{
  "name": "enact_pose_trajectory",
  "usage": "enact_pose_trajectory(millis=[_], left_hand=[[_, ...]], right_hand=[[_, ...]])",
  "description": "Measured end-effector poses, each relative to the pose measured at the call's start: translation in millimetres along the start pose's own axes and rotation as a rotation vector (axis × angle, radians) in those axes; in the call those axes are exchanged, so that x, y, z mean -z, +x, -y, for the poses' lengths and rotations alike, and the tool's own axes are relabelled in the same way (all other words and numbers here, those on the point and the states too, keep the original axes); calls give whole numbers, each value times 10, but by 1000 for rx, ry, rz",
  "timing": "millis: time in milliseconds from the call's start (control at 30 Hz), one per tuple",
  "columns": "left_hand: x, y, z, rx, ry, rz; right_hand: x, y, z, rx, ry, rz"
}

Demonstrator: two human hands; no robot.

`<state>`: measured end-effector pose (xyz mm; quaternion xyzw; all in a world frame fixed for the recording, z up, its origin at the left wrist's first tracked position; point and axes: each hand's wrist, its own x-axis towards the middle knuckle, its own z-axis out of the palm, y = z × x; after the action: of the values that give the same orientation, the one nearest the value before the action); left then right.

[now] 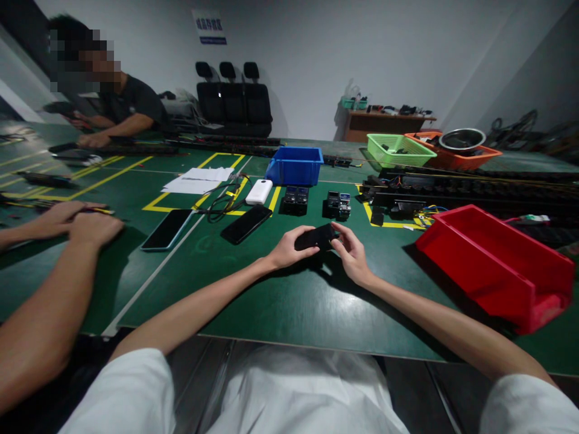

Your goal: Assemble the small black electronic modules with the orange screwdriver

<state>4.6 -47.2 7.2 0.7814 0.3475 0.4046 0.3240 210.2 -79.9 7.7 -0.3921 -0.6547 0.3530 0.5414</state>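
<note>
A small black rectangular device (pixel 313 238) is held just above the green table; its exact kind cannot be made out. My left hand (pixel 292 247) wraps around its left part, thumb along the near side. At its right end, the fingertips and thumb of my right hand (pixel 351 253) close on the edge. Beyond my hands lie a pair of small black modules (pixel 295 200) and another group of black and silver modules (pixel 339 205). A black phone (pixel 246 225) rests to the left of my left hand.
A red bin (pixel 488 265) stands at right, a blue bin (pixel 296 166) at the back. Left are a white power bank (pixel 259 191), a light-blue-edged phone (pixel 167 229) and papers (pixel 196 179). Another person's hands (pixel 85 226) rest at far left. Long black assemblies (pixel 452 190) lie right.
</note>
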Motion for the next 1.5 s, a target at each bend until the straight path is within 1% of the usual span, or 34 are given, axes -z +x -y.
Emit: enact_pose_trajectory(millis=[133,300,433,533,833,1033,1267,1500], left_hand=[[-7,-2,-33,-10,8,84],[-5,-13,-12,-28,-48,81],[-7,-15,16,-37,-101,77],[-9,-15,22,-44,-131,91],[-34,-31,15,-57,-144,141],[-52,-37,39,-77,-186,140],[-64,-49,73,-111,-230,160],[-51,-57,73,-131,-172,169]], right_hand=[[-11,-13,-9,37,55,-6],[-13,-43,2,66,105,46],[-17,-48,13,20,139,92],[-20,-47,6,-12,146,103],[-4,-75,-14,5,62,117],[9,-85,-42,82,43,154],[17,-98,-65,132,29,189],[23,-101,-49,164,-74,179]])
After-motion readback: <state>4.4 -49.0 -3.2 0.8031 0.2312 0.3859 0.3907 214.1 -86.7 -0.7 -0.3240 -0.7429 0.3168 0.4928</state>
